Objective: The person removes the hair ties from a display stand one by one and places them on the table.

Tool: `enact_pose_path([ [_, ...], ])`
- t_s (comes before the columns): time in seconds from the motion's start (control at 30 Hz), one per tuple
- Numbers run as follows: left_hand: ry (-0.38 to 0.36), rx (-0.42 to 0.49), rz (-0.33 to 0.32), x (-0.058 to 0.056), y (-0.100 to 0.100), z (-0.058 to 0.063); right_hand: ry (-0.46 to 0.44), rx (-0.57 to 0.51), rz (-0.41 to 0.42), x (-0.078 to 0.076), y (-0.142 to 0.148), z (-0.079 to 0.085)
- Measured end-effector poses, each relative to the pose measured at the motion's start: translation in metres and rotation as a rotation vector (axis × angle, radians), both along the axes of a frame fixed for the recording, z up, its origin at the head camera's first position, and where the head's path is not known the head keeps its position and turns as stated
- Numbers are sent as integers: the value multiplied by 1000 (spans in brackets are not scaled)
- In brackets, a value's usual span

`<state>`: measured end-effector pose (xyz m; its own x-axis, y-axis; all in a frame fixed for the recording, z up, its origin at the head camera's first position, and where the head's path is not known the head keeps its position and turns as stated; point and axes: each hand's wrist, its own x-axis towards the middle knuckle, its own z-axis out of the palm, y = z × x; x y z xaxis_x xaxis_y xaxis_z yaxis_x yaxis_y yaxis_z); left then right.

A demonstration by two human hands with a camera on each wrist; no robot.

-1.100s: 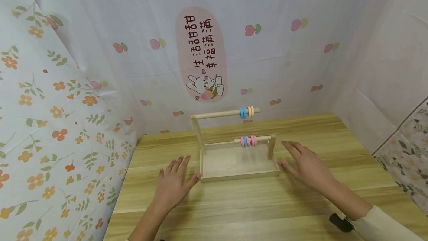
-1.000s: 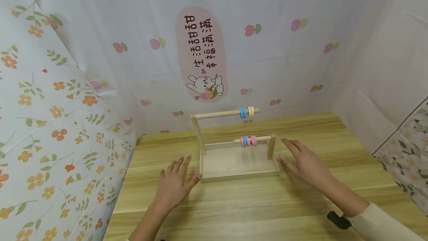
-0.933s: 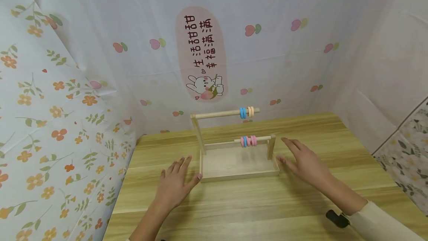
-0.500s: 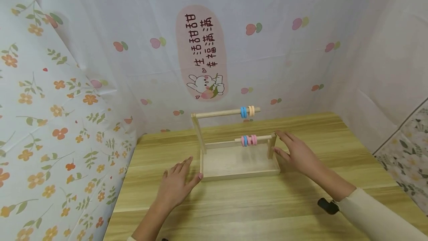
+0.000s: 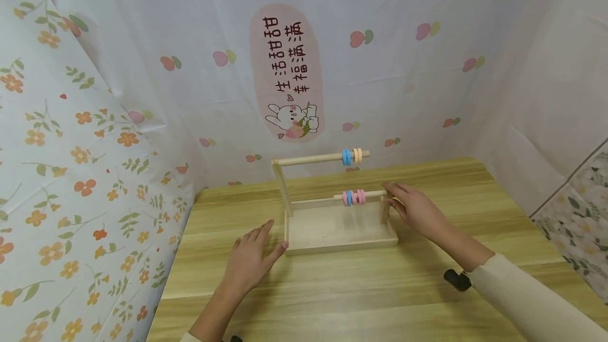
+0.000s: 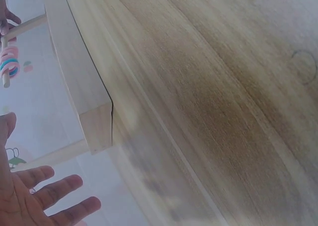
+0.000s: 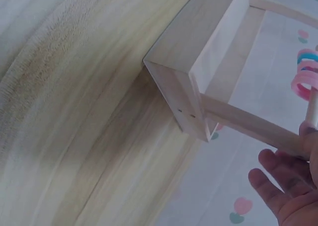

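Note:
A wooden rack with a shallow tray base point(image 5: 342, 247) stands on the table. Its tall left post point(image 5: 282, 186) bears an upper rod point(image 5: 309, 160) with blue rings point(image 5: 347, 158) and peach rings point(image 5: 358, 155). From the short right post point(image 5: 384, 214) a lower rod reaches left, carrying pink rings point(image 5: 361, 197) and a blue one. My right hand point(image 5: 420, 214) pinches the top of that short post between thumb and fingers; the wrist view shows the other fingers point(image 7: 271, 186) off the wood. Beside the tray's left front corner, my left hand point(image 5: 249, 260) lies with fingers spread, holding nothing.
The rack sits on a wood-grain table point(image 5: 328, 300). Behind it hangs a white printed cloth point(image 5: 404, 94), with a floral cloth point(image 5: 85, 189) on the left. A black strap piece point(image 5: 457, 279) shows at the right wrist.
My right hand has moved left from beside the tray onto the short post's top and taken hold of it. The left hand has barely moved. The rings keep their places.

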<state>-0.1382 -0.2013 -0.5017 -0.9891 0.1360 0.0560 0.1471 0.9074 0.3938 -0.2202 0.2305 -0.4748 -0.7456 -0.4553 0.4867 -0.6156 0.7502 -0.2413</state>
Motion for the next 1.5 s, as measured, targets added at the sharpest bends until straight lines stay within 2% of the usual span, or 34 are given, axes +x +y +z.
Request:
enact_pose_path([
  [0.1, 3, -4, 0, -1, 0, -1, 25, -9, 7, -4, 1, -1],
  [0.43, 28, 32, -15, -3, 3, 1, -8, 12, 6, -9, 3, 0],
  [0.6, 63, 58, -48, -6, 7, 2, 0, 18, 16, -11, 4, 1],
  [0.93, 114, 80, -83, -18, 18, 2, 20, 16, 24, -12, 4, 1],
  [1.27, 115, 80, -128, -32, 34, 3, 11, 33, 18, -12, 3, 2],
  [1.5, 100, 115, -146, -41, 44, 5, -16, 38, 13, -12, 3, 4],
])
